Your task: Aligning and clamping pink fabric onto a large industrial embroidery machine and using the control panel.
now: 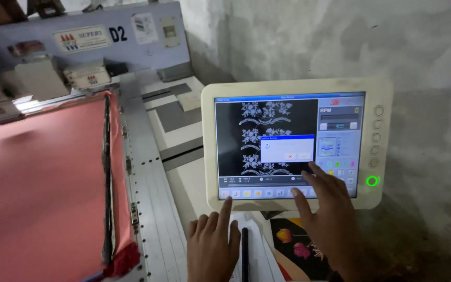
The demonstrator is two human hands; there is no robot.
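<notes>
Here, my left hand (212,245) pointed 1 finger at the touchscreen panel (288,146)'s lower left edge, others curled, holding nothing; my right hand (327,209) spread open, fingertips (313,167) touching its lower right.

The touchscreen panel (293,146) sits right of centre, with the wall (418,62) behind it and to its right. Left of it runs the machine bed (152,209), and stretched fabric (37,193) lies on the frame at far left. The machine head (79,42) stands behind the fabric. Both hands are in front of the panel: left hand (212,245) touching its bottom edge (index finger up), right hand (327,209) on the screen's lower right. A patterned sheet (296,250) lies below the panel.
</notes>
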